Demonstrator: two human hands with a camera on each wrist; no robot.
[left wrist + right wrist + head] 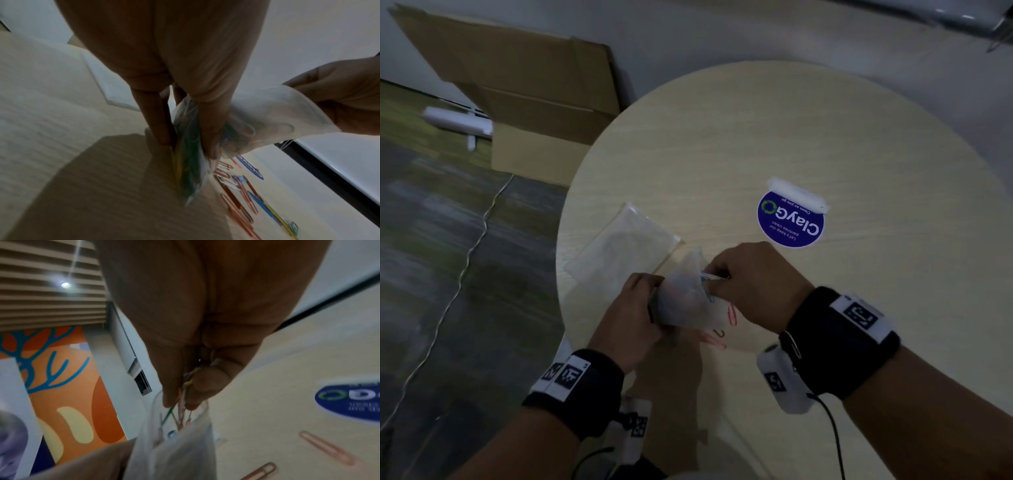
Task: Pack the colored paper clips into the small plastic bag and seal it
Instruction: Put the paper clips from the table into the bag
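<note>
Head view: While the left hand [633, 308] is gripping the small plastic bag [685, 301] in the lower middle of the frame, the right hand [750, 277] is pinching a few paper clips [709, 278] at the bag's mouth, seemingly so that one hand is keeping the opening steady as the other is feeding it.
Head view, surroundings: More clips [732, 315] are lying loose on the round counter [825, 137] just below the hands; a flat clear packet [626, 246] is sitting to the upper left of them, and a blue round sticker [791, 219] is showing to the upper right.
Left wrist view: With thumb and fingers [207, 129] curled round the bag [189, 162], the left hand [174, 65] is standing it on end at the centre of the frame, probably so the clips already inside, green and yellow among them, are settling at the bottom.
Left wrist view, remainder: Loose clips [242, 194] are waiting at the lower right, so the packing looks only partly done.
Right wrist view: Pinching several clips [183, 404] between thumb and fingertips [205, 386], the right hand [205, 305] is pointing them down into the bag's open mouth [180, 443] at the bottom centre.
Right wrist view, remainder: Two orange clips [327, 447] are lying on the counter [287, 369] at the lower right.
Judgement: Sealing is not yet possible while the mouth is being held open.
</note>
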